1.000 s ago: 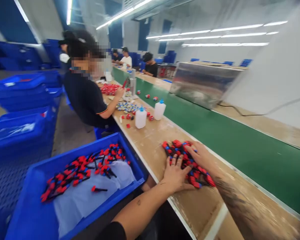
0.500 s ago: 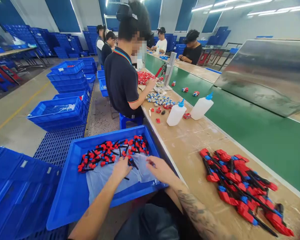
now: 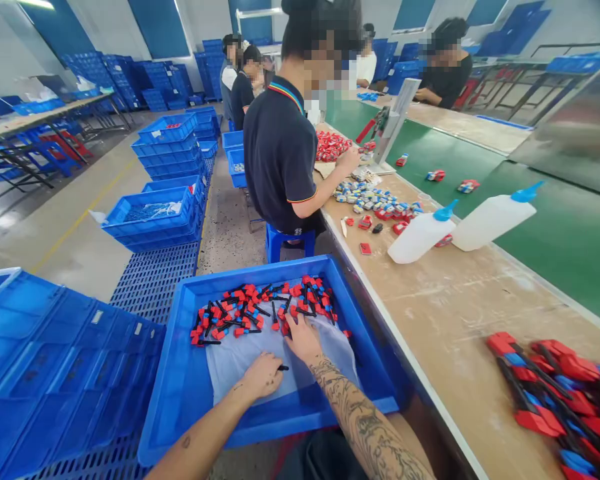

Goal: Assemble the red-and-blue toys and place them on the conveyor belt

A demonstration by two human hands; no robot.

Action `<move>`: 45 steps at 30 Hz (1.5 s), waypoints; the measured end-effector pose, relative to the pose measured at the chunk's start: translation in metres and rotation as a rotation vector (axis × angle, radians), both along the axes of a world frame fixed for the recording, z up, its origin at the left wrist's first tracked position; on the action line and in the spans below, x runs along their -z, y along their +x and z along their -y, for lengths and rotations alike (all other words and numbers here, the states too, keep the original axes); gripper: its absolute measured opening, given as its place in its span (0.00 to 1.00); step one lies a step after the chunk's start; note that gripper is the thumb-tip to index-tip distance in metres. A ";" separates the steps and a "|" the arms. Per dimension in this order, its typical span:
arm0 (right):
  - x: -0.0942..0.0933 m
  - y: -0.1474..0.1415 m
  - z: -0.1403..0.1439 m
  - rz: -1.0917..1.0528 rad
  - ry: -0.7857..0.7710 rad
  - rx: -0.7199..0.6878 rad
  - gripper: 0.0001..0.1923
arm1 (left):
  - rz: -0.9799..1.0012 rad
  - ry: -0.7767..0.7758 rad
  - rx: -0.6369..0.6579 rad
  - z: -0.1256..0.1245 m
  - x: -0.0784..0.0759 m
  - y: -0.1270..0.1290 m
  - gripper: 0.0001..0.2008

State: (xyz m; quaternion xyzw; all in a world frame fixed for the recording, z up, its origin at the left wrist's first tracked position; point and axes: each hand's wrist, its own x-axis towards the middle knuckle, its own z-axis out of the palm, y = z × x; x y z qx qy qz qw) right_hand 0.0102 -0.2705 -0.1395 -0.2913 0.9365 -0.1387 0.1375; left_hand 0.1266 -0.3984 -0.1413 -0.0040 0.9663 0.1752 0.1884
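A blue tub lined with a pale plastic sheet holds many small red plastic parts with black stems and blue bands, heaped toward its far side. My left hand is closed over the sheet, and a black stem tip pokes out beside its fingers; the rest of that piece is hidden. My right hand reaches to the near edge of the heap, fingers apart and touching the parts. Whether it pinches one of them is not visible.
On the workbench to the right lies a pile of similar red parts. Two white bottles with blue nozzles stand farther along. A co-worker sits ahead by a green conveyor belt. Stacked blue crates are at left.
My left hand has drawn back from the heap toward me, a black stem in it. My right hand has moved forward onto the parts. The view has turned left.
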 end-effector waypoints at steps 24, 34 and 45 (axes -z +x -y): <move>0.016 -0.018 0.012 0.222 -0.219 0.124 0.23 | 0.004 -0.249 -0.219 0.112 0.009 -0.049 0.36; 0.009 -0.019 0.065 0.343 -0.295 -0.045 0.25 | -0.009 -0.238 -0.354 0.103 0.004 -0.063 0.28; -0.013 0.008 0.001 0.358 -0.318 0.028 0.26 | -0.103 -0.227 -0.314 0.092 0.011 -0.052 0.21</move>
